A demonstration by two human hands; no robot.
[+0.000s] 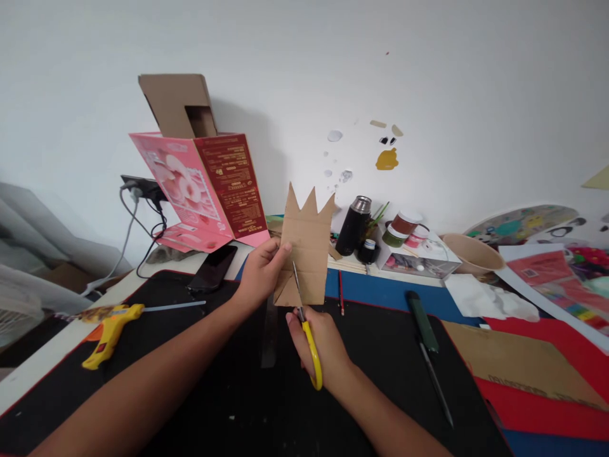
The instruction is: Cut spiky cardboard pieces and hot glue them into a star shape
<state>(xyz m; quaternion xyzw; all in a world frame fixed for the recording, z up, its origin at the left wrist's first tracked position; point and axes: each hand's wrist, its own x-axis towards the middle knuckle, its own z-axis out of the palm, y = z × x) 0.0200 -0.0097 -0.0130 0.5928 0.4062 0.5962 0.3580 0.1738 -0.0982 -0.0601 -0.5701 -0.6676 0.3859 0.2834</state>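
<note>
My left hand [262,270] pinches the left edge of a brown cardboard piece [311,254] and holds it upright above the black mat [214,393]. Three pointed spikes run along the top of the cardboard. Yellow-handled scissors [311,355] are in my right hand [321,339], with the fingers wrapped round the handles. Their blades point upward across the lower left part of the cardboard, near a triangular shape at its bottom left corner. Whether the blades are closed is hard to tell.
On the left are a yellow glue gun [111,333], a black phone [213,268] and a pink box [190,184]. Behind stand a black flask [353,227] and paint jars [402,228]. At right lie a green cutter [422,322], a pen [436,384] and flat cardboard [528,362].
</note>
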